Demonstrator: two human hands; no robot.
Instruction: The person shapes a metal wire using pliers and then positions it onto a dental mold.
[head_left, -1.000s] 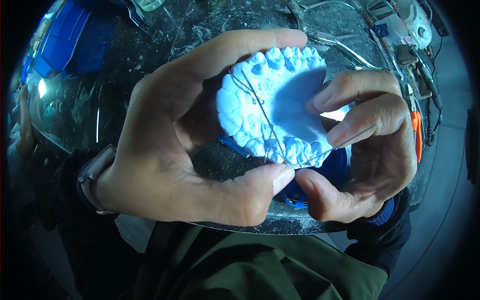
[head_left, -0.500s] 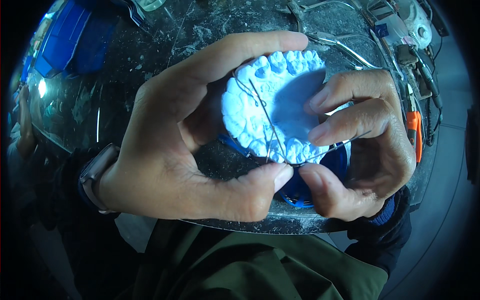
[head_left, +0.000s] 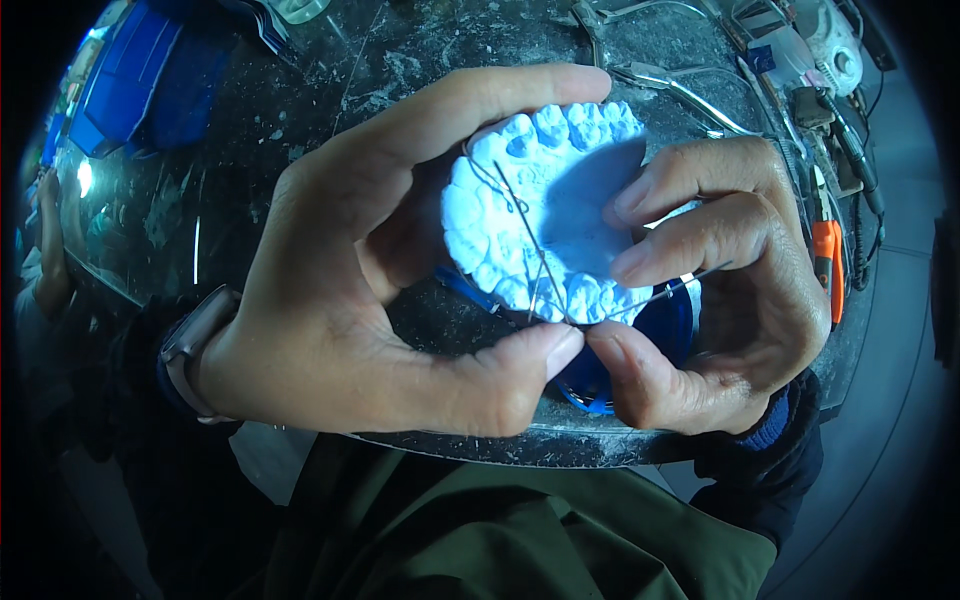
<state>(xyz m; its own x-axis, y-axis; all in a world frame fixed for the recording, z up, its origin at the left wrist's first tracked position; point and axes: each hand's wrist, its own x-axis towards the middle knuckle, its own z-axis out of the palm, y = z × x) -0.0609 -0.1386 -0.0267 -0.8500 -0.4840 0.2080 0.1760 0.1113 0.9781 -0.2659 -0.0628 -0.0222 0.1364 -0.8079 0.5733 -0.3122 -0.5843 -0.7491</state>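
A white plaster dental model (head_left: 480,225) with a row of teeth round its rim is held up between my hands. My left hand (head_left: 370,270) wraps its left side, index finger along the far edge and thumb at the near teeth. Thin bent metal wires (head_left: 522,215) cross the model, and one has small loops near its left side. My right hand (head_left: 735,290) is closed at the model's right side, two fingers over the palate and the thumb tip at the near edge, where the wires meet. Exactly which wire each thumb presses is hard to see.
Under the model stands a blue round container (head_left: 665,330). Metal pliers (head_left: 670,85) lie at the back, with orange-handled cutters (head_left: 827,255) and a dark handpiece (head_left: 850,145) at the right. A blue box-like object (head_left: 125,80) is at the far left of the dark, dusty table.
My right thumb has shifted slightly left and up, closer to my left thumb. The model and wires have moved a little to the left.
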